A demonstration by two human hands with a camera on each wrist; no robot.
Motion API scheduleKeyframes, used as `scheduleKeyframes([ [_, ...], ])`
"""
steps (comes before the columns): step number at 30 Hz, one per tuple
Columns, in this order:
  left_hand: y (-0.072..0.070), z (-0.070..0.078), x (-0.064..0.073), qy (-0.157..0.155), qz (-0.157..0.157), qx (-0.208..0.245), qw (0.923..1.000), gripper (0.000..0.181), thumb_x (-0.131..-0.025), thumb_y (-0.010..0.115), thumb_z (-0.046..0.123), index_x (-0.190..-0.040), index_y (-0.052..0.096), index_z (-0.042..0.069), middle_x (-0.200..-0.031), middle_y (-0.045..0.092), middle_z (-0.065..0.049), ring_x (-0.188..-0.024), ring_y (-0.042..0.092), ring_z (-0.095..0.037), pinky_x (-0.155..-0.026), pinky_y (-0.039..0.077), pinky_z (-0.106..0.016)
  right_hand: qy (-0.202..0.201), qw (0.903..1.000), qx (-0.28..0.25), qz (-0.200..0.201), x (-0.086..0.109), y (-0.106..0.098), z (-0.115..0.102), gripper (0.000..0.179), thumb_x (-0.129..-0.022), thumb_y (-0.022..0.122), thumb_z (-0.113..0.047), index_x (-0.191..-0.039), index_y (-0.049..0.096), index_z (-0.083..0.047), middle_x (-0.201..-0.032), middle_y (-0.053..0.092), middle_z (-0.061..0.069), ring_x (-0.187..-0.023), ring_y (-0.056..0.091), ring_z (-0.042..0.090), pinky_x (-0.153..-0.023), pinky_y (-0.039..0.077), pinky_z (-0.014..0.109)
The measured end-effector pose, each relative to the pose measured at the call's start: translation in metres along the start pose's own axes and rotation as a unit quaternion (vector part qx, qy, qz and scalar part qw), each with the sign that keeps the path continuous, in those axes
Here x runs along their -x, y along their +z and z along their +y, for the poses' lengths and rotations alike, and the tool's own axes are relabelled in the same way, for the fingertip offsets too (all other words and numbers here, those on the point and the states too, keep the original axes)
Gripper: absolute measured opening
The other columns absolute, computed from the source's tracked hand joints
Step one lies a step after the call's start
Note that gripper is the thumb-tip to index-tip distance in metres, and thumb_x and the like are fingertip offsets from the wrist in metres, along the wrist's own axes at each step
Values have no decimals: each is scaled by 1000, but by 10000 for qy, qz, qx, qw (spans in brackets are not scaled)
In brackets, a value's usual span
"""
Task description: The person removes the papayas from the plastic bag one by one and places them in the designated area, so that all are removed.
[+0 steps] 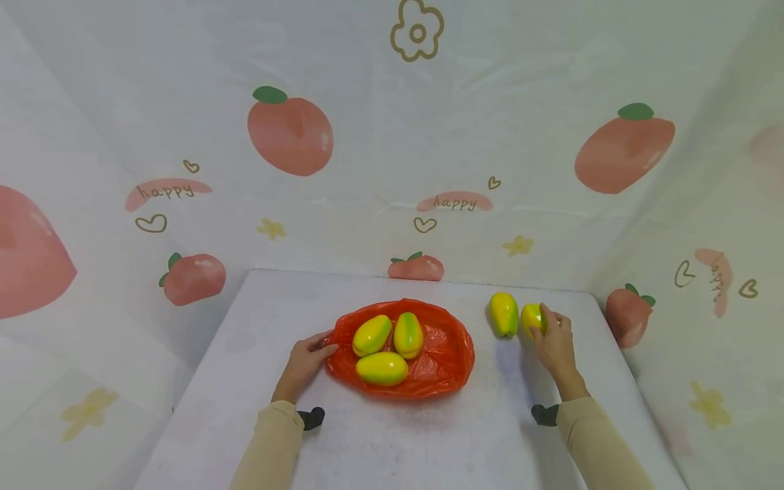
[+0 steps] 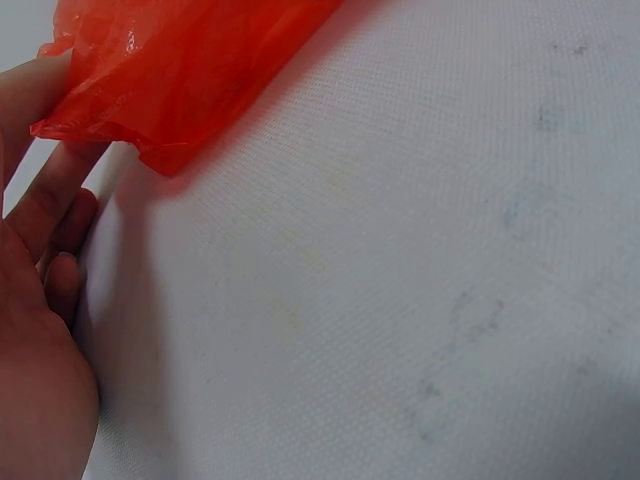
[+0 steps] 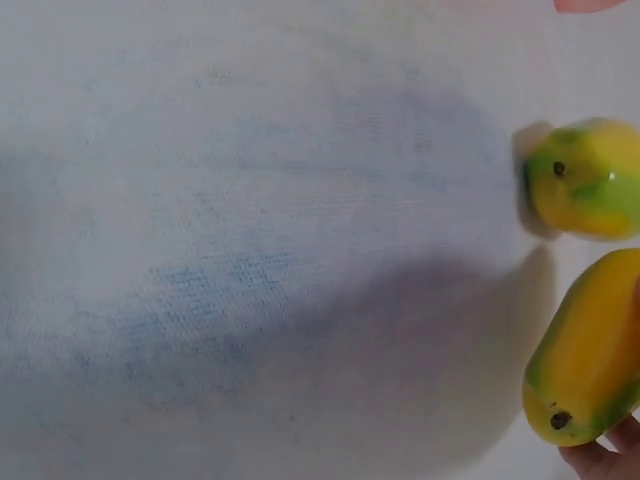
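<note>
From where I stand, a yellow-green fruit point(image 1: 531, 318) is in the person's right hand point(image 1: 556, 344), thumb and fingers clamped on it. It sits just short of three o'clock from the red plastic bag point(image 1: 437, 354), near the far right of the desk point(image 1: 429, 446). Whether it is off the surface I can't tell. The right-wrist view shows a dark spot on its end.

Close by, at its nine o'clock, a loose fruit point(image 1: 504, 313) lies on the desk, apart from the bag.

At the bag's nine o'clock, the left hand point(image 1: 303, 362) pinches the edge between thumb and fingers; the plastic hides some fingertips. The bag lies spread open, and three more rest in its left half: the first fruit point(image 1: 371, 335) at ten o'clock from the bag's middle, the second fruit point(image 1: 408, 335) near twelve, the third fruit point(image 1: 382, 369) around eight.

Beige sleeves point(image 1: 269, 442) cover both arms. Beyond the desk, at twelve o'clock, hangs a pale sheet point(image 1: 367, 136) printed with peaches, hearts and "happy".
</note>
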State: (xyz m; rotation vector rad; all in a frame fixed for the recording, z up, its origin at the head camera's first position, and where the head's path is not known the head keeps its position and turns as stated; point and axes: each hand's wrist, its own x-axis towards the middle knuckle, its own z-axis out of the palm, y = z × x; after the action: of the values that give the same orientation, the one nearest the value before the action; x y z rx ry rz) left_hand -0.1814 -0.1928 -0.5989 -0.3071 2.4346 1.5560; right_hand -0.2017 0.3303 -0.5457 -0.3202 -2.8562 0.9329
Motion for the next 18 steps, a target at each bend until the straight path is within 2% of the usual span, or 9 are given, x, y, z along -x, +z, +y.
scheduleKeyframes([
  [5, 0, 0, 0, -6, -6, -22, 10000, 55, -96, 68, 43, -146, 58, 22, -148, 59, -12, -139, 51, -35, -115, 46, -53, 146, 9998, 29, -145, 0, 3, 2, 61, -103, 55, -10, -158, 30, 0, -152, 29, 39, -139, 35, 57, -119, 30, 68],
  [18, -1, 0, -1, -51, -10, -3, 10000, 56, -95, 70, 43, -146, 58, 23, -148, 59, -11, -140, 50, -34, -115, 45, -54, 92, 9996, 154, -224, 1, 4, 5, 61, -102, 57, -10, -155, 31, 5, -149, 33, 40, -136, 38, 58, -118, 32, 68],
])
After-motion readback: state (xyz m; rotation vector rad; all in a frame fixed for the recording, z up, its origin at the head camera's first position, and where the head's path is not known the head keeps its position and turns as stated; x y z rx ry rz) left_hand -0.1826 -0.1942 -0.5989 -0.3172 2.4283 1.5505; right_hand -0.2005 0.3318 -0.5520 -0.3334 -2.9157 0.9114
